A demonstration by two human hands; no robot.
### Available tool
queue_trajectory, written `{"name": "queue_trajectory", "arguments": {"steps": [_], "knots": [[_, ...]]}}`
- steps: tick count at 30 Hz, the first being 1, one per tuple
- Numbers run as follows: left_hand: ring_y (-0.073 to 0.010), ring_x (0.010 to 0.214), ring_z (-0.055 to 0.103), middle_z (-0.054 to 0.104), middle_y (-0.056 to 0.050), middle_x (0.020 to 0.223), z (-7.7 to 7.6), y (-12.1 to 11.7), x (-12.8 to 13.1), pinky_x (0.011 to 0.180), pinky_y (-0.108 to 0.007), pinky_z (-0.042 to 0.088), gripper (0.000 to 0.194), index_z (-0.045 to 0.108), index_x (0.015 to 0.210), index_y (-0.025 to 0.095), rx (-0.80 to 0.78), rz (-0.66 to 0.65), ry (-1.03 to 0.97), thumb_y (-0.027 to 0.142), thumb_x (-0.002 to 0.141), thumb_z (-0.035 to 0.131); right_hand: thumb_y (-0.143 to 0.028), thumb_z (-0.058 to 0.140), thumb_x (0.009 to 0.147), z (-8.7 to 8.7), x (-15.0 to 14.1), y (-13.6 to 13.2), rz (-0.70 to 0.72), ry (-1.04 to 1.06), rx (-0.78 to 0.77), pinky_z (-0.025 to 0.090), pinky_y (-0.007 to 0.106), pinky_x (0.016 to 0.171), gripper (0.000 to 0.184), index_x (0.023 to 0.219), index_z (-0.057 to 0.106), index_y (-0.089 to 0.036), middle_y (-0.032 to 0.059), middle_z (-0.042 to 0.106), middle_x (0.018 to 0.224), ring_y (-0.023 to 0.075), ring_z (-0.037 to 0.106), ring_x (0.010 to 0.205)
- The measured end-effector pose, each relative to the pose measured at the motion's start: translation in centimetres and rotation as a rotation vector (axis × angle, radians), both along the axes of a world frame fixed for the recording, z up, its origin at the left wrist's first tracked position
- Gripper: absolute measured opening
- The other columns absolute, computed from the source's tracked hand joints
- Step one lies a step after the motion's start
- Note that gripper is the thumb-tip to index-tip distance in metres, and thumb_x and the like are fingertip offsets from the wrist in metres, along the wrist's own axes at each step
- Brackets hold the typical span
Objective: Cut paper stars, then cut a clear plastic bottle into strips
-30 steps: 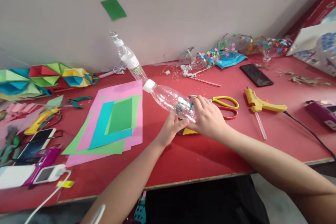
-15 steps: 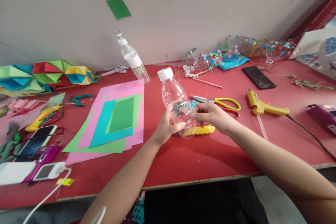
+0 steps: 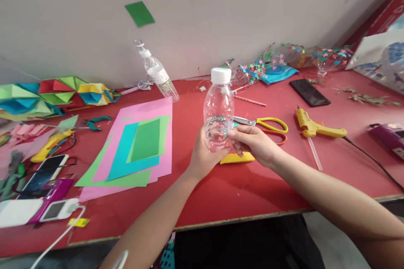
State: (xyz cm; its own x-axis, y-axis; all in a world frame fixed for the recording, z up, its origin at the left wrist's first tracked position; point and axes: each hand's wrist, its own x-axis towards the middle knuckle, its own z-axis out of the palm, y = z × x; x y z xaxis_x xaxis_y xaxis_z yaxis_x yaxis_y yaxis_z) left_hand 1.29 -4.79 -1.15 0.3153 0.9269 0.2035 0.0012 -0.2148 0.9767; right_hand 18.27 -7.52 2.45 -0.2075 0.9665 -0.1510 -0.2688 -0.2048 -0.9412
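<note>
A clear plastic bottle (image 3: 217, 107) with a white cap stands upright in front of me, raised over the table. My left hand (image 3: 206, 151) is wrapped around its lower part from the left, thumb across the front. Against the bottle's right side my right hand (image 3: 252, 141) has thumb and forefinger pinched together; what is between them is too small to make out. Behind the hands, on the table, lie a yellow toothed cutter (image 3: 237, 158), scissors with yellow handles (image 3: 273, 125) and a red-handled tool (image 3: 277, 136), partly covered by my right hand.
Coloured paper sheets (image 3: 145, 141) lie to the left on the red table (image 3: 214, 201). A yellow glue gun (image 3: 318, 128) and a black phone (image 3: 309, 91) are on the right. Another bottle (image 3: 161, 76) stands near the wall. Tools and phones crowd the far left.
The bottle has gone from tilted left to upright, its cap swinging right. My left hand turned with it, and my right hand stays pinched at its side.
</note>
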Motion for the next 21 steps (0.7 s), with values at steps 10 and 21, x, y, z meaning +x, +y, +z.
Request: {"name": "queue_trajectory", "arguments": {"steps": [10,21], "knots": [[-0.0299,0.113,0.063,0.069,-0.01,0.113,0.7,-0.7,0.5,0.098,-0.045,0.05,0.052,0.056,0.118,0.02,-0.331,-0.162,-0.368,0.038,0.072,0.072,-0.026,0.056,0.072,0.7,0.3,0.5,-0.015,0.275,0.081,0.022,0.026,0.041,0.033,0.043,0.041,-0.022,-0.0058,0.034,0.04,0.0081,0.028,0.037],[-0.0372,0.111,0.065,0.071,-0.012,0.108,1.2,0.1,-0.8,0.091,-0.051,0.053,0.074,0.052,0.128,0.021,-0.547,-0.347,-0.438,0.048,0.064,0.077,-0.026,0.06,0.068,0.4,1.7,1.6,-0.111,0.229,0.147,0.05,0.038,0.084,0.027,0.048,0.044,-0.021,0.0033,0.063,0.074,0.0182,0.059,0.079]]}}
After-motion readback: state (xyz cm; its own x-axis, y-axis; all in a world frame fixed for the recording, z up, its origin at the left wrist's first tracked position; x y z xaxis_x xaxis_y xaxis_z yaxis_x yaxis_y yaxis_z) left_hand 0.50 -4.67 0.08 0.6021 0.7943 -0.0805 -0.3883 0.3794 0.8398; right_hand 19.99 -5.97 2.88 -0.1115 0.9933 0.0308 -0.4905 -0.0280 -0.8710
